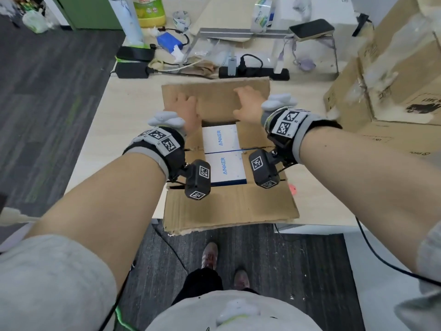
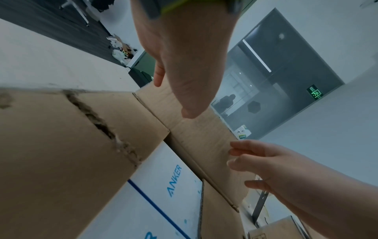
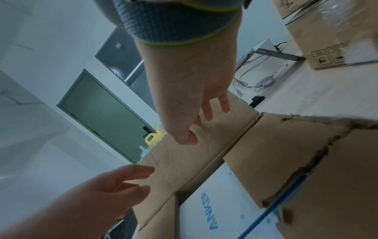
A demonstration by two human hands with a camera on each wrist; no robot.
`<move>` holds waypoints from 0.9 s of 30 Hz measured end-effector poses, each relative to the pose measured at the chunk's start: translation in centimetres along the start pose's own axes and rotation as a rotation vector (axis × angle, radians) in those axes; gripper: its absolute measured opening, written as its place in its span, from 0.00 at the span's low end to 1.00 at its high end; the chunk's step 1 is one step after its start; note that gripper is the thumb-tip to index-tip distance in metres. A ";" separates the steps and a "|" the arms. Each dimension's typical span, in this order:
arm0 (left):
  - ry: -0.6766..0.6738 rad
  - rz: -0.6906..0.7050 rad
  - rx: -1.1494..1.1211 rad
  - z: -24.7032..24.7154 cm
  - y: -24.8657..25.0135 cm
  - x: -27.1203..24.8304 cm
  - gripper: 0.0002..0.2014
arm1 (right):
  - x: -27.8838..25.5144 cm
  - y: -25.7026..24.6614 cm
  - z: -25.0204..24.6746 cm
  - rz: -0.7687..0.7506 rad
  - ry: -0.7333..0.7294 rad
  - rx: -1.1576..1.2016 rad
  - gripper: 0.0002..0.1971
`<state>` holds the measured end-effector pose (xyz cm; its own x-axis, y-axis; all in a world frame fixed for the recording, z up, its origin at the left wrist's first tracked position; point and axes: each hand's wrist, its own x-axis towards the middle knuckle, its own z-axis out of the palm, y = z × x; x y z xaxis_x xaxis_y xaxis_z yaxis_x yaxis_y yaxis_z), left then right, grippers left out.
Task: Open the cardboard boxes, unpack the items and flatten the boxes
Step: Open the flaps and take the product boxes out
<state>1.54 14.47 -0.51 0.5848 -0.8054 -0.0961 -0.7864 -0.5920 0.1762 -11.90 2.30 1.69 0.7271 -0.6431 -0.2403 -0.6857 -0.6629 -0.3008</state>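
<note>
Pale tabletop (image 1: 124, 108), dark carpet at 9 o'clock.
Left hand (image 1: 185, 108) and right hand (image 1: 248, 103) pressed the cardboard box (image 1: 229, 206) flap, each grip flat, fingers straight.

A pale wooden tabletop (image 1: 133, 101) is carrying an opened cardboard box (image 1: 229, 206) under both hands. Beyond the hands a black power strip (image 1: 254, 73) and two black adapters (image 1: 132, 69) are lying; larger cardboard boxes (image 1: 386, 87) are standing right of the right hand.
</note>
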 end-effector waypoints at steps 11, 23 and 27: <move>-0.102 -0.043 0.066 4.5 -1.6 4.1 0.18 | 2.8 0.6 2.9 0.071 -0.137 -0.205 0.20; -0.153 0.000 0.050 4.7 -1.7 1.3 0.29 | 1.5 1.3 3.7 0.033 -0.167 -0.149 0.24; -0.148 0.020 0.059 4.4 -0.6 -1.1 0.38 | -1.2 0.6 3.8 -0.136 -0.135 -0.289 0.32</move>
<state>0.51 15.63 -4.78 0.5364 -0.8100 -0.2372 -0.8106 -0.5726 0.1224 -13.02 4.15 -1.74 0.7971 -0.4976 -0.3421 -0.5496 -0.8325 -0.0697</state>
